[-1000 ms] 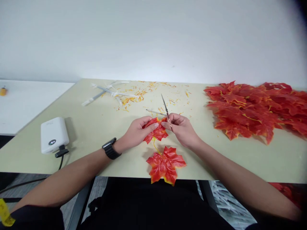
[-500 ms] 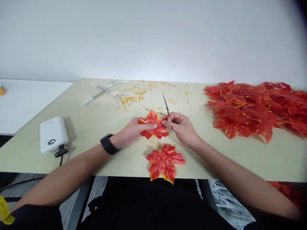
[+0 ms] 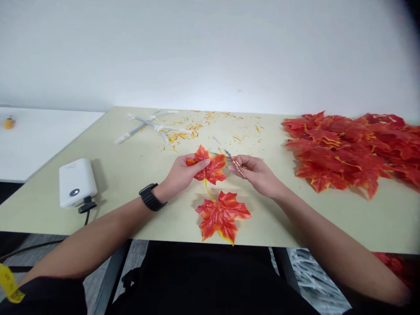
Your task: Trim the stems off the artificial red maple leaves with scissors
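Observation:
My left hand pinches a red artificial maple leaf by its left side, with the thumb on top. A thin yellow stem runs from it down to a second red maple leaf, which lies near the front edge of the table. In my right hand is a pair of small scissors with rose-gold handles. Their blades are parted and point left, one of them blurred. The blade tips are close to the leaf's upper right side; whether they touch it I cannot tell.
On the right lies a large pile of red maple leaves. Yellow-orange trimmings are scattered at the back, beside clear plastic strips. A white power bank with a cable stands at left. Behind the table rises a white wall.
My right hand has moved slightly right, off the leaf's edge, and the scissors have tilted leftward. The held leaf has turned a little in my left hand.

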The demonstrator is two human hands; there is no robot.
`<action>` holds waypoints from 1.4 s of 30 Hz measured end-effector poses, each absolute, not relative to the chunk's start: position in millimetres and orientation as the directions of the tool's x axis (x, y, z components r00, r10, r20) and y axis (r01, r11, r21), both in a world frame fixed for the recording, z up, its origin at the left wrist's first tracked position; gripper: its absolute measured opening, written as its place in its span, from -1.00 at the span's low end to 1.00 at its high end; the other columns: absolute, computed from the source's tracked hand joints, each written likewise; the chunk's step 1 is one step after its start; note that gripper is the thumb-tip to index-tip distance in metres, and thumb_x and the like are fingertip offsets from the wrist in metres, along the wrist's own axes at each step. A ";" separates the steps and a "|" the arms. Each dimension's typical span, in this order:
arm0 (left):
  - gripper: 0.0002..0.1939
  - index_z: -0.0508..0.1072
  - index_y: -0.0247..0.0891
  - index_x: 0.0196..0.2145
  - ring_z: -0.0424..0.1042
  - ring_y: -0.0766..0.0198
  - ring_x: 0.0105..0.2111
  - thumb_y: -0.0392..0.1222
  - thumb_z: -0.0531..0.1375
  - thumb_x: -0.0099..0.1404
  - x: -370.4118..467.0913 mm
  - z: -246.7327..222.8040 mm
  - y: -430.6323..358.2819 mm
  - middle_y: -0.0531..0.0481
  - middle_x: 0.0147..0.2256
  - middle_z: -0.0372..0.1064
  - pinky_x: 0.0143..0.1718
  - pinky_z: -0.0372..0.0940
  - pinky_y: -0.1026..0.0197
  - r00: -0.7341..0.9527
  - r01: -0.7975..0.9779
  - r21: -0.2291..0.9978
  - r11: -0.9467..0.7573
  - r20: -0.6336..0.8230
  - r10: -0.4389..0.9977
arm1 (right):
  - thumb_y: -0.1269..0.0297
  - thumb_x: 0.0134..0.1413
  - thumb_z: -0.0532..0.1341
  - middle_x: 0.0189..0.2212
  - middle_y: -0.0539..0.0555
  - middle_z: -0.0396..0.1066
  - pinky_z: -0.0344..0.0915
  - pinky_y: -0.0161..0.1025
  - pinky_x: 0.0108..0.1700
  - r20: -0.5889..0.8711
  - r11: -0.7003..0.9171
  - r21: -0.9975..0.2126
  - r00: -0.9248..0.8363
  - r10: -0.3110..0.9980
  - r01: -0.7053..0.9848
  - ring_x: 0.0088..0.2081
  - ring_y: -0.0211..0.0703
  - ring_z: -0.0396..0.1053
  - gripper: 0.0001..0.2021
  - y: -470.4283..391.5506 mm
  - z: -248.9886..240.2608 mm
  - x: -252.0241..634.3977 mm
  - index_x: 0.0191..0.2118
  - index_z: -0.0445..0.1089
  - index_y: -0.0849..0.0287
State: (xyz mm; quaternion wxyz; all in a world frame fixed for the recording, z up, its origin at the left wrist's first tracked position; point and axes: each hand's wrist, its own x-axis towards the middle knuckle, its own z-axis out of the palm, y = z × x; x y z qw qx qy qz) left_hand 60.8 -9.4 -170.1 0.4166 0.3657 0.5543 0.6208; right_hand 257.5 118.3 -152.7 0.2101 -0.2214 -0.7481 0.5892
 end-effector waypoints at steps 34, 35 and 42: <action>-0.68 0.66 -0.28 -0.19 0.58 0.24 -0.29 0.03 0.42 0.25 57.6 -168.2 -15.0 -0.11 -0.20 0.63 -0.21 0.47 0.23 -0.302 -0.090 0.996 -0.015 -0.013 0.953 | 0.05 0.07 0.35 -0.54 -0.06 0.13 0.03 -0.28 -0.41 -0.091 0.378 -0.883 -0.890 0.448 0.280 -0.46 -0.28 0.10 -0.59 132.2 -149.2 265.3 -0.49 0.14 0.14; -0.68 0.66 -0.28 -0.19 0.58 0.24 -0.29 0.03 0.42 0.25 57.7 -168.1 -15.1 -0.11 -0.20 0.63 -0.21 0.47 0.23 -0.304 -0.090 0.996 -0.014 -0.014 0.953 | 0.06 0.08 0.34 -0.54 -0.06 0.13 0.03 -0.28 -0.41 -0.078 0.392 -0.877 -0.890 0.450 0.276 -0.47 -0.28 0.09 -0.60 131.9 -149.5 265.1 -0.49 0.14 0.14; -0.71 0.66 -0.27 -0.20 0.58 0.25 -0.29 0.00 0.43 0.25 59.6 -168.4 -14.1 -0.10 -0.20 0.63 -0.21 0.47 0.26 -0.318 -0.115 0.993 -0.029 -0.009 0.948 | 0.11 0.09 0.33 -0.54 -0.06 0.10 -0.02 -0.27 -0.42 0.011 0.476 -0.845 -0.883 0.469 0.243 -0.48 -0.29 0.06 -0.63 131.3 -155.4 263.8 -0.49 0.12 0.14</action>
